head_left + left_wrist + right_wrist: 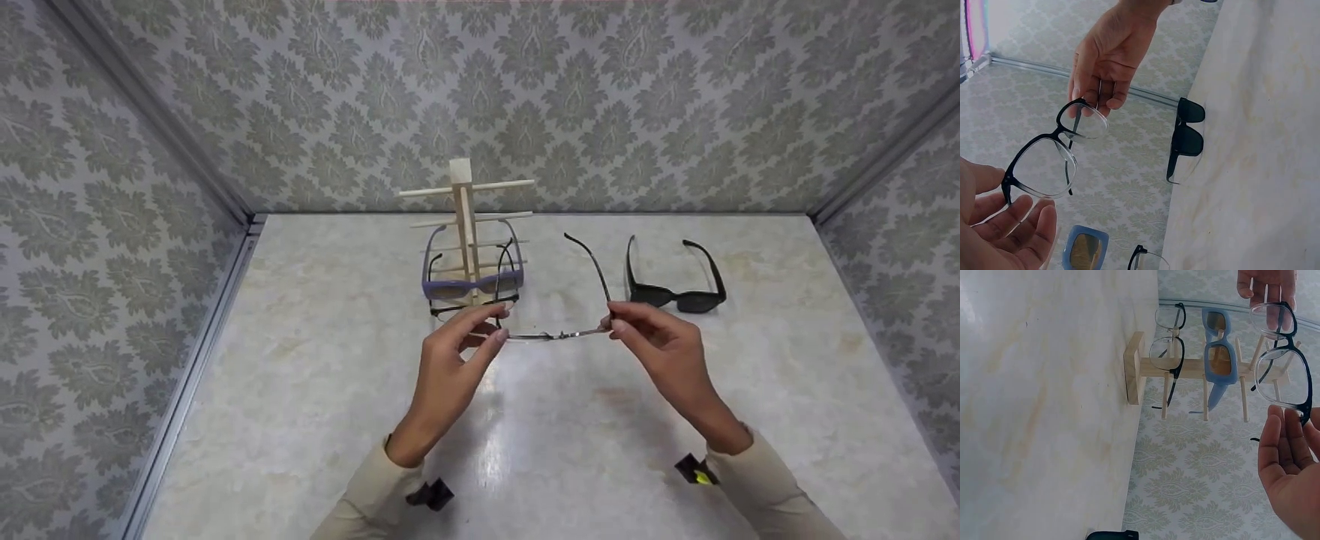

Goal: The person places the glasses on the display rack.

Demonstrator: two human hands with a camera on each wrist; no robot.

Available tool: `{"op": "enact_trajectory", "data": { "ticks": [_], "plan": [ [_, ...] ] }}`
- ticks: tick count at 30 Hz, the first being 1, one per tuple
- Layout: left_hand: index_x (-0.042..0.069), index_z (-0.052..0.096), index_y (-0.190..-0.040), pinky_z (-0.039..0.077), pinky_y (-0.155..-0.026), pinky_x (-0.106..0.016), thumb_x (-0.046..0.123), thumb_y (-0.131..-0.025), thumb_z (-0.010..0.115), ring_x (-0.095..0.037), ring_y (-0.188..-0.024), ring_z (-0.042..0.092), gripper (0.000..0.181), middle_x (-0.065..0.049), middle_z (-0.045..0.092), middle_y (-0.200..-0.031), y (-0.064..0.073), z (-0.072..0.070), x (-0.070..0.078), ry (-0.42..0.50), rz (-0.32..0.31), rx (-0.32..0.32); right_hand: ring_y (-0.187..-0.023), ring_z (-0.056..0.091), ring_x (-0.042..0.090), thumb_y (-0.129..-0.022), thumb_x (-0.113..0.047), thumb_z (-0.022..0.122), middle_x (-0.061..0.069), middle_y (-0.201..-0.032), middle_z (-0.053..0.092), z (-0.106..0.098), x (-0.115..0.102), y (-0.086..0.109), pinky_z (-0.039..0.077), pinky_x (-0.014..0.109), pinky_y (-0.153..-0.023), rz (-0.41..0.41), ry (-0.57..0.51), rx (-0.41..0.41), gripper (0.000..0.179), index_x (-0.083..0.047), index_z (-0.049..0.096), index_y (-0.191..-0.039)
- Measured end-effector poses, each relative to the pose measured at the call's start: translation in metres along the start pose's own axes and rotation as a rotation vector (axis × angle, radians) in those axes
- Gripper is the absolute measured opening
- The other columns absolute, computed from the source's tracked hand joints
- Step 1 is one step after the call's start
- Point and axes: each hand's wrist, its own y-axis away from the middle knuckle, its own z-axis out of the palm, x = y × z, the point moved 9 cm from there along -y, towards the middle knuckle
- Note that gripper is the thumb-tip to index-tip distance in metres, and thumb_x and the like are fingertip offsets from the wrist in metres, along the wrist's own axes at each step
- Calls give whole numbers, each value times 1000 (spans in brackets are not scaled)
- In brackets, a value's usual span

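A pair of eyeglasses (532, 337) with a dark upper rim and clear lower rims is held up between both hands. My left hand (450, 367) pinches the frame at its left hinge, thumb below and fingers above. At the opposite hinge, my right hand (671, 356) pinches with thumb and fingers. Both temples are unfolded and point away toward the wall. The right wrist view shows the dark bridge (1291, 343) level with the upper pegs of a wooden glasses stand (1190, 368), which stands behind the left hand in the head view.
Blue-framed sunglasses (471, 288) hang on the stand, above another pair of dark-browed clear glasses (1175, 354). Black sunglasses (694, 301) lie unfolded on the marbled table (315, 390), right of the stand. Patterned walls (525, 97) close off the back and sides.
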Motion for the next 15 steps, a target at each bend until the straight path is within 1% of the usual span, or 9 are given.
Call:
{"op": "enact_trajectory", "data": {
  "ticks": [4, 8, 10, 15],
  "plan": [
    [12, 75, -140, 65, -92, -35, 14, -108, 74, -16, -108, 75, 32, -1, 76, -129, 2, -8, 5, 1, 6, 13, -103, 77, 22, -103, 11, 69, 23, -113, 78, 7, -4, -3, 64, 32, -89, -7, 12, -14, 31, 3, 76, -132],
    [11, 76, -139, 65, -92, -37, 12, -108, 75, -17, -109, 75, 31, -1, 76, -129, 5, -17, 9, -6, 17, 32, -101, 76, 25, -104, 11, 68, 24, -113, 77, 15, -10, -6, 64, 31, -89, -22, 3, -41, 30, 3, 76, -132],
    [10, 75, -139, 65, -92, -37, 10, -108, 74, -18, -109, 75, 32, -3, 76, -130, 6, -21, 10, -4, 23, 41, -101, 76, 26, -104, 10, 68, 24, -113, 77, 19, -12, -8, 64, 31, -89, -26, 0, -53, 30, 3, 76, -132],
    [9, 75, -140, 65, -92, -38, 7, -106, 75, -21, -109, 75, 34, -8, 76, -129, 6, -30, 11, 11, 18, 58, -101, 76, 24, -105, 7, 69, 21, -113, 78, 27, -16, -12, 64, 32, -89, -26, 7, -70, 30, -1, 77, -133]
  ]
}}
